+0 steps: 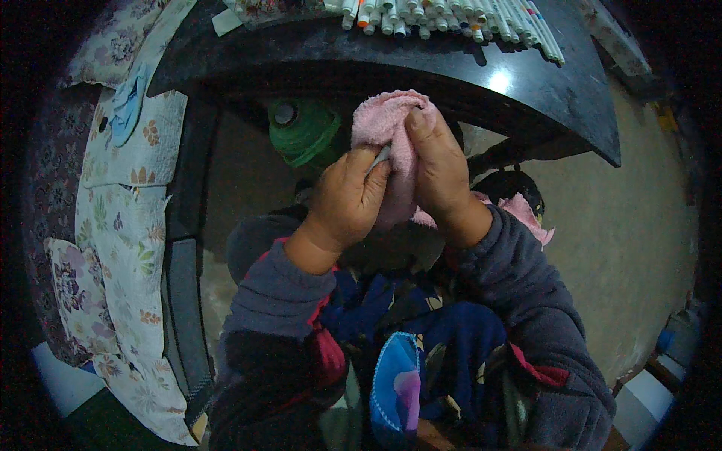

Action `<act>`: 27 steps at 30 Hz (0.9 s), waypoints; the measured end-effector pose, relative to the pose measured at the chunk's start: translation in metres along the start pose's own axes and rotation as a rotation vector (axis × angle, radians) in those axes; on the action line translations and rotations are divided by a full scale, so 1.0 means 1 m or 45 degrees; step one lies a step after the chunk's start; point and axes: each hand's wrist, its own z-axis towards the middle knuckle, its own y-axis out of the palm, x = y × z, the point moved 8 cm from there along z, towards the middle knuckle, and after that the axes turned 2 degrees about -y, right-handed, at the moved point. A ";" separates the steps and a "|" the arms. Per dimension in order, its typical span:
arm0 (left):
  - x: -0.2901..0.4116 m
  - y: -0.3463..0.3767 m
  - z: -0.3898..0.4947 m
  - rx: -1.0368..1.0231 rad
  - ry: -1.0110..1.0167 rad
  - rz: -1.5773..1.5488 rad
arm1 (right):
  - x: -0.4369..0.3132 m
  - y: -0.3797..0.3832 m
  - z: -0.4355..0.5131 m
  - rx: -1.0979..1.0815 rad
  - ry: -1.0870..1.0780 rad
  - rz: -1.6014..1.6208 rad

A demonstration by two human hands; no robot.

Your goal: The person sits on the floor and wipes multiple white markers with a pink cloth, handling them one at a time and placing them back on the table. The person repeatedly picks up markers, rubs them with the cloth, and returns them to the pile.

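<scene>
Both hands are raised before me, just below the near edge of the dark table. A pink terry cloth (389,121) is bunched between them and hangs down from my fingers. My right hand (443,160) grips its upper right side, thumb pressed on the folds. Against the cloth's left side, my left hand (350,197) is closed, with a thin grey piece (381,158) pinched between thumb and forefinger. Most of that piece is hidden, so I cannot tell what it is.
Many white-barrelled markers (428,17) are piled on the dark glossy table (541,90). A green container (304,132) stands beneath it. More pink cloth (524,214) shows beyond my right forearm. At left, a light blue cloth (128,110) lies on a floral cover (121,225).
</scene>
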 end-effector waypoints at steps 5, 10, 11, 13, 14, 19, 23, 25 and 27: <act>-0.004 -0.010 0.001 -0.010 -0.112 0.038 | -0.018 -0.013 0.012 0.132 -0.072 -0.209; 0.005 -0.017 0.002 0.071 0.040 0.193 | -0.022 0.010 0.003 -0.095 -0.191 -0.406; 0.008 -0.016 0.002 0.071 0.086 0.251 | -0.015 0.015 -0.001 -0.160 -0.135 -0.442; 0.010 -0.015 0.002 0.072 0.130 0.280 | -0.013 0.007 -0.002 -0.052 -0.131 -0.341; 0.010 -0.014 0.002 0.075 0.127 0.251 | -0.011 0.005 -0.001 -0.036 -0.121 -0.319; 0.004 -0.013 0.004 0.048 0.038 0.162 | -0.006 -0.015 0.006 0.194 -0.004 -0.126; -0.002 -0.022 -0.001 0.127 -0.060 0.150 | -0.016 -0.016 0.010 0.148 -0.023 -0.232; -0.005 -0.027 -0.004 0.161 -0.072 0.164 | -0.023 -0.016 0.011 0.141 -0.120 -0.136; -0.001 -0.032 -0.004 0.197 0.069 0.307 | -0.036 0.004 0.008 -0.119 -0.383 -0.712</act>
